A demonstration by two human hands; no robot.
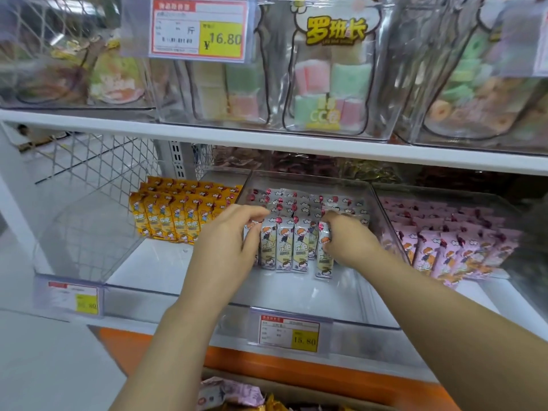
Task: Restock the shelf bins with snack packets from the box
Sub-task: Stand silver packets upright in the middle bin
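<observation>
A row of white snack packets (284, 244) stands upright inside the middle clear bin (311, 292) on the lower shelf. My left hand (228, 241) curls round the left end of the front row, thumb on top. My right hand (345, 241) grips the rightmost white packet (323, 253), which leans a little apart from the row. At the bottom edge, the box (237, 394) shows loose pink and yellow packets.
The left bin (89, 232) holds yellow packets (175, 215) at its back. The right bin holds pink packets (450, 247). An upper shelf (207, 134) overhangs with clear candy bins. Price tags (289, 332) hang on the bin fronts.
</observation>
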